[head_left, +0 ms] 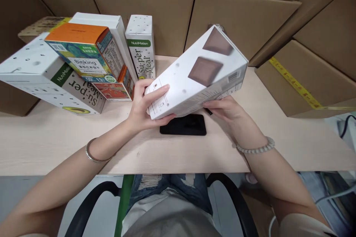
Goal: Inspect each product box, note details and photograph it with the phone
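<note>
White box (180, 77) tilted up between both hands, partly above the phone (185, 125).
Left hand (141, 107) clamps the box's near end; right hand (229, 109) is at its lower long edge, I can't tell if gripping or just propping. Risk: left grip slips, box likely lands on the phone below. Swinging left could topple the orange-topped box (76, 31), stacked left of that hand.

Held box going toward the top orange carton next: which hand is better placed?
Likely the left hand: it is nearer the top orange carton, and its grip wraps that end of the held box. The right hand is farther off, at the lower edge.
</note>
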{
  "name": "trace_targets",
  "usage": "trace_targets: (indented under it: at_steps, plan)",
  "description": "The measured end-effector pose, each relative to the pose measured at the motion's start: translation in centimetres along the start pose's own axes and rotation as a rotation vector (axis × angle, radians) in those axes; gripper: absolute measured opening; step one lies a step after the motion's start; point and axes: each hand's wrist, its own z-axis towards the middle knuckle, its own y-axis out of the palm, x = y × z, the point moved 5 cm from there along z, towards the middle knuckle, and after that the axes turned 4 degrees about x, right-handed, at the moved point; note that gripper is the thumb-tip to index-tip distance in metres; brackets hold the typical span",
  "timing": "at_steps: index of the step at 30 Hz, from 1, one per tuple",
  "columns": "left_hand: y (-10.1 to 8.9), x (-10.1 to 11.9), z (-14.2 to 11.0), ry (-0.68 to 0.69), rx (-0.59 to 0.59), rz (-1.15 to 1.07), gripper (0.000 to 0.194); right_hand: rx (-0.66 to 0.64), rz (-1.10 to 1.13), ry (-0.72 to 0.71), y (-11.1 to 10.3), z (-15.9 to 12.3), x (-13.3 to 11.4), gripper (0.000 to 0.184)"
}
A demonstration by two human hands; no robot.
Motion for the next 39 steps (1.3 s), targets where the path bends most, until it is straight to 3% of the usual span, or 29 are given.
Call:
trace_targets:
  at_steps: [4, 8, 11, 13, 21, 26, 32, 39]
  plan:
    - [0.4, 0.2, 0.2, -0.145, 0.039, -0.096, 0.087, 0.084, -0.108, -0.130, 0.0, 0.3, -0.5, 0.070]
    - [1.0, -0.4, 0.5, -0.490, 0.061, -0.395, 0.075, 0.238, -0.190, -0.175, 0.5, -0.6, -0.8, 0.061]
    - [1.9, -0.7, 0.8, -0.712, -0.064, -0.579, 0.067, 0.276, -0.167, -0.094, 0.7, -0.9, -0.1, 0.052]
    - [2.1, -0.9, 0.8, -0.782, -0.145, -0.593, 0.067, 0.248, -0.164, -0.048, 0.9, -0.7, 0.3, 0.053]
    - [2.8, -0.3, 0.2, -0.869, -0.212, -0.704, 0.070, -0.083, -0.211, -0.043, 4.0, -1.0, -0.5, 0.086]
    - [3.6, 0.8, 0.3, -0.866, -0.218, -0.770, 0.054, -0.022, -0.161, -0.018, 4.0, -0.8, 0.2, 0.083]
    - [3.6, 0.6, 0.0, -0.854, -0.185, -0.712, 0.059, -0.040, -0.215, -0.026, 3.6, -0.4, 0.7, 0.080]
    - [4.1, 0.4, -0.1, -0.891, -0.226, -0.758, 0.061, -0.043, -0.182, -0.033, 3.7, -0.2, 0.9, 0.078]
